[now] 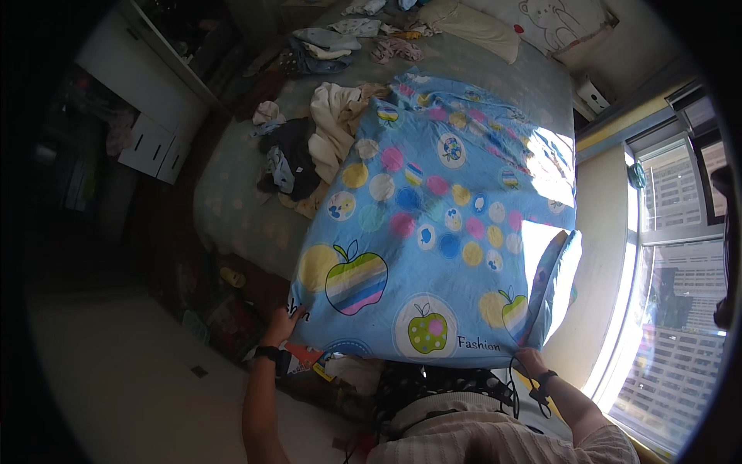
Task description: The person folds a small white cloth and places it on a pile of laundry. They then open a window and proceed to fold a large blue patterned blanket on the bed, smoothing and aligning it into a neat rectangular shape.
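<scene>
A light blue printed quilt (429, 232) with apples and coloured dots lies spread over the bed, its near edge reaching my waist. My left hand (284, 323), with a dark band at the wrist, grips the near left corner of the quilt. At the near right corner my right hand (530, 361) holds the edge, its fingers partly hidden by the fabric. A fold of the quilt (556, 290) stands up along the right side, beyond that hand. Thin black cords hang by my right wrist.
Crumpled clothes (290, 156) and a cream cloth (333, 127) lie left of the quilt. More clothes (327, 43) and a pillow (475, 29) are at the far end. A window (678, 261) is on the right, white drawers (148, 145) on the left. A yellow slipper (232, 277) sits on the floor.
</scene>
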Tool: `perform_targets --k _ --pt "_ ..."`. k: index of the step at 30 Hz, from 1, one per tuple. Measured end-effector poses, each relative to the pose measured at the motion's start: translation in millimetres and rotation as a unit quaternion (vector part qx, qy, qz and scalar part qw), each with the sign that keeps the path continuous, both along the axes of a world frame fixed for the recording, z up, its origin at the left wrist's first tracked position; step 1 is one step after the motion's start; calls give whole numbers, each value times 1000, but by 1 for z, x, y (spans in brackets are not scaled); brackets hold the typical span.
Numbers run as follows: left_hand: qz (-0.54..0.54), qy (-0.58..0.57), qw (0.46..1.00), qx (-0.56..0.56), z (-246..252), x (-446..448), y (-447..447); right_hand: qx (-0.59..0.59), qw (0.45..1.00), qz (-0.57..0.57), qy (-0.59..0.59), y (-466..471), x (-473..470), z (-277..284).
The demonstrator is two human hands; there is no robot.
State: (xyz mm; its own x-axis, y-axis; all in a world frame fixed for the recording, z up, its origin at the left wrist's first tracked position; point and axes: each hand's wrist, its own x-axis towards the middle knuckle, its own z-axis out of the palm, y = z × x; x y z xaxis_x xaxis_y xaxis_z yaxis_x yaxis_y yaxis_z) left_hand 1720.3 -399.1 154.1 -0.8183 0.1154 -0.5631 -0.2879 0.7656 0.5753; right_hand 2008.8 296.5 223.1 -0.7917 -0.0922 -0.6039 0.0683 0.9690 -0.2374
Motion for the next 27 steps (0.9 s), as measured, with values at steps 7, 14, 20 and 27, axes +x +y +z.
perform_targets --k 7,14,20,27 --pt "-101 -237 965 -49 41 -92 28 -86 981 -172 11 6 -10 24" --pt "-92 -245 955 -138 25 -150 50 -33 983 -159 -86 -8 -43 -15" --pt "-147 -129 981 12 -23 -285 90 56 952 -175 -244 -16 -69 -36" --pt "-24 173 959 222 -92 -484 214 42 900 -317 -297 -86 -136 -26"
